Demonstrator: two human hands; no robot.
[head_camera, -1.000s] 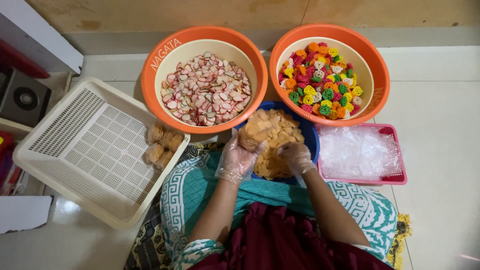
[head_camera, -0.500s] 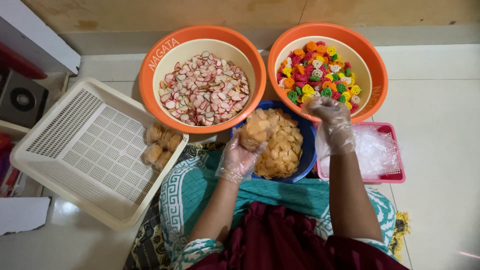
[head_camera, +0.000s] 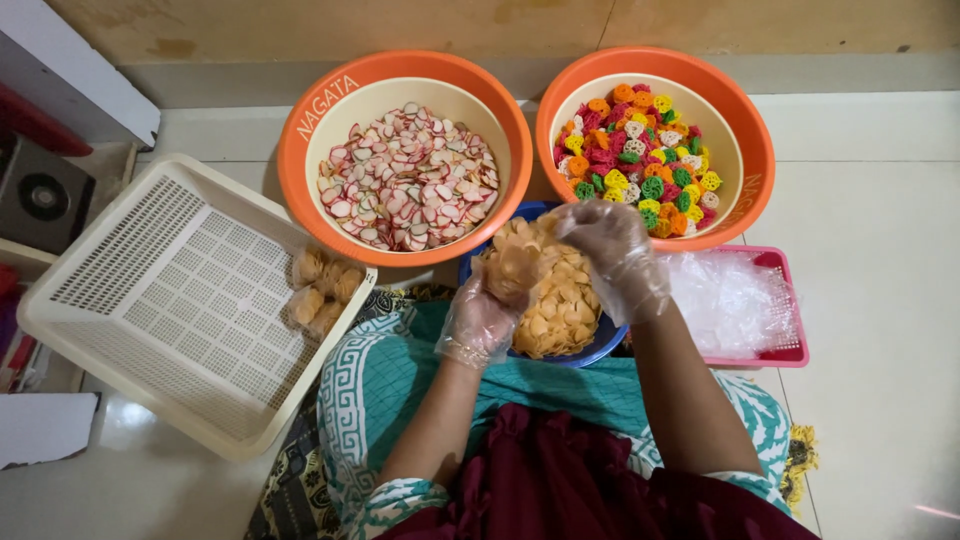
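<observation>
Right hand (head_camera: 610, 250) came back from the pink tray (head_camera: 790, 350); both gloved grips now closed on a bag of chips (head_camera: 520, 262), left hand (head_camera: 478, 322) underneath, over the blue bowl (head_camera: 600, 345).

Clear plastic bag (head_camera: 515, 262): small, thin, packed with pale yellow-orange chips, mouth pointing up and to the right. It's held just above the blue bowl (head_camera: 600, 345), over its left half, tilted slightly. Left hand (head_camera: 480, 318) in a clear disposable glove cups it from below and the left side; right hand (head_camera: 612, 250), also gloved, is at the bag's top right, fingers curled on the opening.

Blue bowl: round, blue rim, sits on the floor between the knees, heaped with the same flat, shell-like chips (head_camera: 560, 310). Its left part is hidden behind the bag and hands.
</observation>
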